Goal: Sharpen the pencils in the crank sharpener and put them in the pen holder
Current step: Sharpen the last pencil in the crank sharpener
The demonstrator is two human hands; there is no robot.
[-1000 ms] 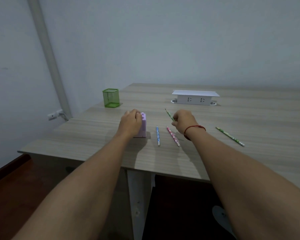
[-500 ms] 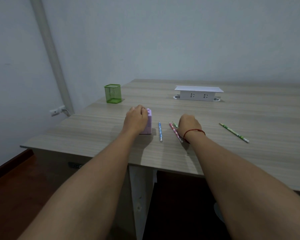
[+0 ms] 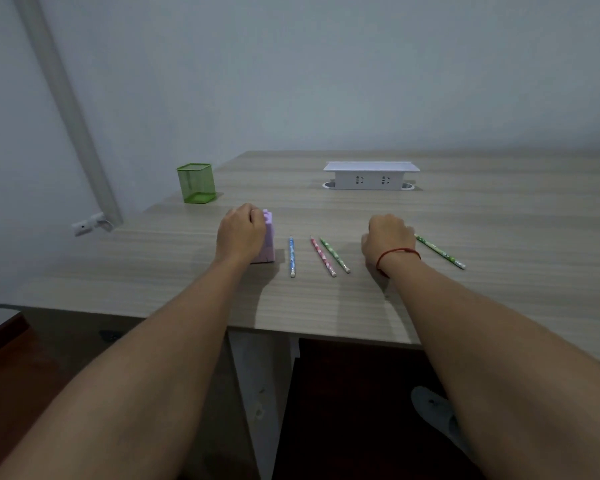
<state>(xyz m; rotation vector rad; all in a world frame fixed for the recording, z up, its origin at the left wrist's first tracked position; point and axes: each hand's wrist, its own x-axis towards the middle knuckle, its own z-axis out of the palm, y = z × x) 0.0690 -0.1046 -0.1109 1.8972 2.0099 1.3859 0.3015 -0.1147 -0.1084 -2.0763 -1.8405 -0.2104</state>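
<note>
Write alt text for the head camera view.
A left hand grips a purple crank sharpener on a wooden table, while the right hand sits curled at the end of a green pencil. Between them lie three more pencils; a green pen holder stands behind.
</note>
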